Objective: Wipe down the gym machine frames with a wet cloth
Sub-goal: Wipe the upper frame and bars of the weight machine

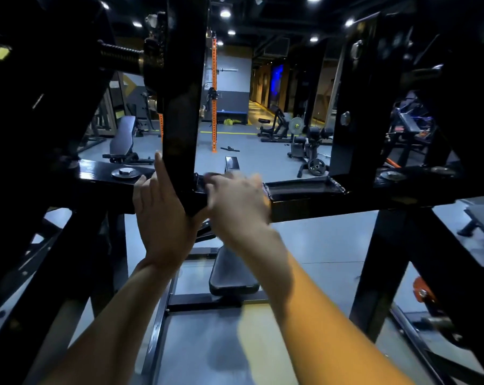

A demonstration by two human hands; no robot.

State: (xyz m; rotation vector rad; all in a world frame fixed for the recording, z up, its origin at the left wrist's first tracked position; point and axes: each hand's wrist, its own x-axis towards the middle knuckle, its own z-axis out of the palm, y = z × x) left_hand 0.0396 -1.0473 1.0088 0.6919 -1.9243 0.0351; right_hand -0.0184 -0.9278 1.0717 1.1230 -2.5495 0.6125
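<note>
seen from the head camera, a person's left hand [163,215] lay flat, fingers straight, against the black frame upright [183,107]; the blurred right hand [236,198] worked the crossbar [304,193], its grip and any cloth impossible to tell. a wet frame could let the bracing palm slip.

Left hand [163,215] lies against the upright post [183,93], right hand [239,201] just right of it on the crossbeam [304,195], bench pad [231,270] below

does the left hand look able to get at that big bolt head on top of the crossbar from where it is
Probably yes. The left hand rests against the upright post, and the bolt head sits just to its left on the crossbar, with nothing between them.
</note>
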